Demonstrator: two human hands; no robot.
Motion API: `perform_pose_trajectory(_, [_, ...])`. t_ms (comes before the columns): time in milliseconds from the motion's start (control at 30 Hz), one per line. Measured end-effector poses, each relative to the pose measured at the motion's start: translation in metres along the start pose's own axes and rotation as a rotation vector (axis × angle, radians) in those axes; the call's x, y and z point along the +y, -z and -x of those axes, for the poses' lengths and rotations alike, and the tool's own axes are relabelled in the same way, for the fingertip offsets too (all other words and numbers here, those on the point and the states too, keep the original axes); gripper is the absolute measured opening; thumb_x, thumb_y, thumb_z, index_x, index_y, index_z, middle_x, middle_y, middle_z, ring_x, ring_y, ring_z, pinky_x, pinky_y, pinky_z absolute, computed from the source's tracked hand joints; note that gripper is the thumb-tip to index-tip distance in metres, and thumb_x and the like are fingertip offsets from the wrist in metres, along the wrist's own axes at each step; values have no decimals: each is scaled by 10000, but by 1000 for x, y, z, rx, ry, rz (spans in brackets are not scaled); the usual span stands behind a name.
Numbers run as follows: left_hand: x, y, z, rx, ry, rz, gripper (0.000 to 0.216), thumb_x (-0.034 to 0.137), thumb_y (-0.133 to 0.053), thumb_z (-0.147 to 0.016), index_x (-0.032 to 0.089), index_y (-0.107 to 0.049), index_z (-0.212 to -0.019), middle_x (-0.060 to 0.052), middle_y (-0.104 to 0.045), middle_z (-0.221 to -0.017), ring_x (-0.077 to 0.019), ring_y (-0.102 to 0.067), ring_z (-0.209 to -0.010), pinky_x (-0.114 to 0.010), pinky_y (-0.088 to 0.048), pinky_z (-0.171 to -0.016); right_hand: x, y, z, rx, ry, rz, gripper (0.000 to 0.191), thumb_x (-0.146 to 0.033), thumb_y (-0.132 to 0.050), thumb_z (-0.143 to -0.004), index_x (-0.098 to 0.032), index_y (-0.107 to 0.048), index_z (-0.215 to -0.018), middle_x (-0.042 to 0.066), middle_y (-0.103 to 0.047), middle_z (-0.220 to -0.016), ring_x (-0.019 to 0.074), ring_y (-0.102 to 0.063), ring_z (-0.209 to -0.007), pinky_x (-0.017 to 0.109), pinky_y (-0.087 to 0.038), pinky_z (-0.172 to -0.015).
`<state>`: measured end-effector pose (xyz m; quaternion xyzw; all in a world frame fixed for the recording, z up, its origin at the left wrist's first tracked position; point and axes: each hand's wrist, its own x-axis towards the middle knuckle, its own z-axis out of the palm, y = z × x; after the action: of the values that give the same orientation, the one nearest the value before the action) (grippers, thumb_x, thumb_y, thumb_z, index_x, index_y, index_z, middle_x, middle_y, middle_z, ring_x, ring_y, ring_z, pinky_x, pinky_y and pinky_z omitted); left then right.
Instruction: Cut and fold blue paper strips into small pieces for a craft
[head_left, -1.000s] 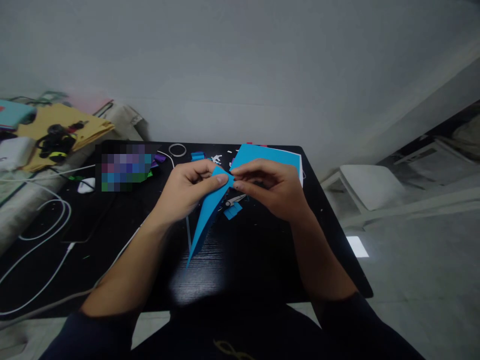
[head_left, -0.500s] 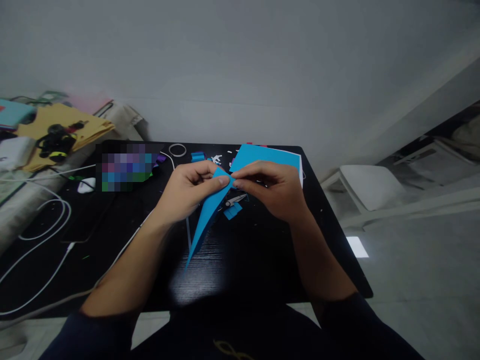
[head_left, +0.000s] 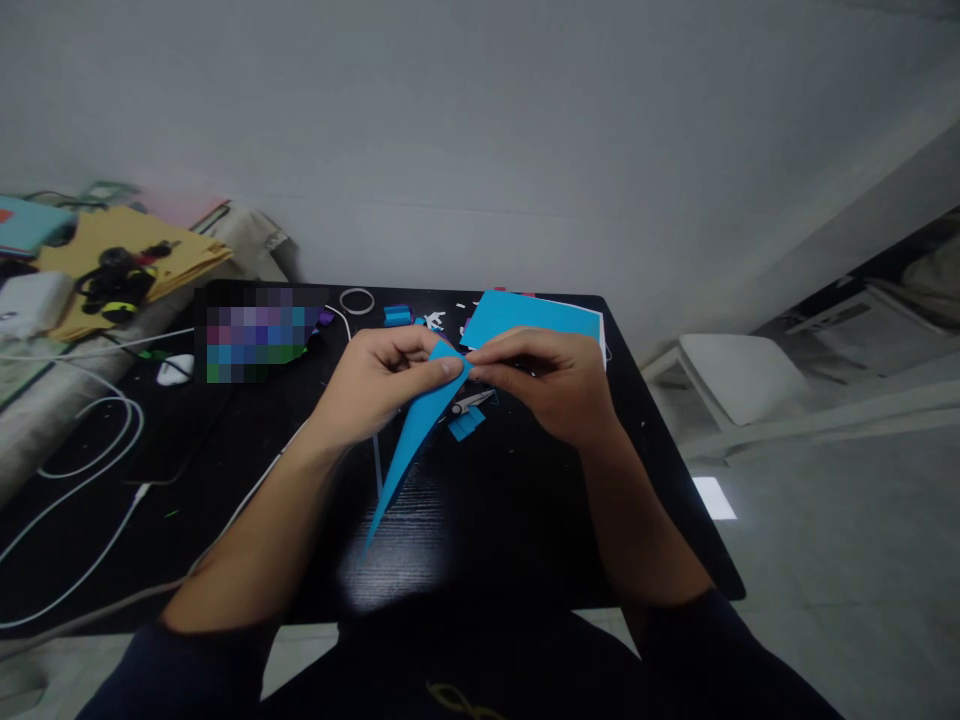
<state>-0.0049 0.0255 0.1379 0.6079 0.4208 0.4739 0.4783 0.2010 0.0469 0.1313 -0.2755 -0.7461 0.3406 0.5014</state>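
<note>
A folded sheet of blue paper [head_left: 415, 432], long and narrowing to a point toward me, is held above the black table. My left hand [head_left: 382, 378] grips its wide upper end, thumb on top and fingers underneath. At the paper's upper right corner, my right hand [head_left: 551, 378] pinches the edge between thumb and forefinger. Under the hands lie a grey-and-white pointed tool [head_left: 472, 402], whose kind I cannot make out, and a small piece of blue paper [head_left: 466, 424]. Behind my right hand rests a stack of blue sheets [head_left: 536, 315].
White paper scraps [head_left: 434, 320], a blue folded piece [head_left: 397, 316] and a ring [head_left: 356, 301] lie at the back of the black table [head_left: 540, 530]. White cables [head_left: 139, 430] run along the left. A white stool [head_left: 724, 375] stands to the right.
The folded blue paper has turned slightly, so its upper face shows wider and its tip sits a little lower and further left. Both hands keep their grip almost in place.
</note>
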Motion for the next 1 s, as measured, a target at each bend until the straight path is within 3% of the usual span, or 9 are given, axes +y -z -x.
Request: perform_pose_trajectory(1000, [1,0,-1,-36,25,34,200,325,-818,-766,154,-724,-722,-18,-699,-602,-102,-584,-457,-192,-451,-434,-1,0,-1,-27,-9,-36,79,-246,-823,-822,-269,-819,-897,6,-790,-868,160,-730,-793,299,-593,-709])
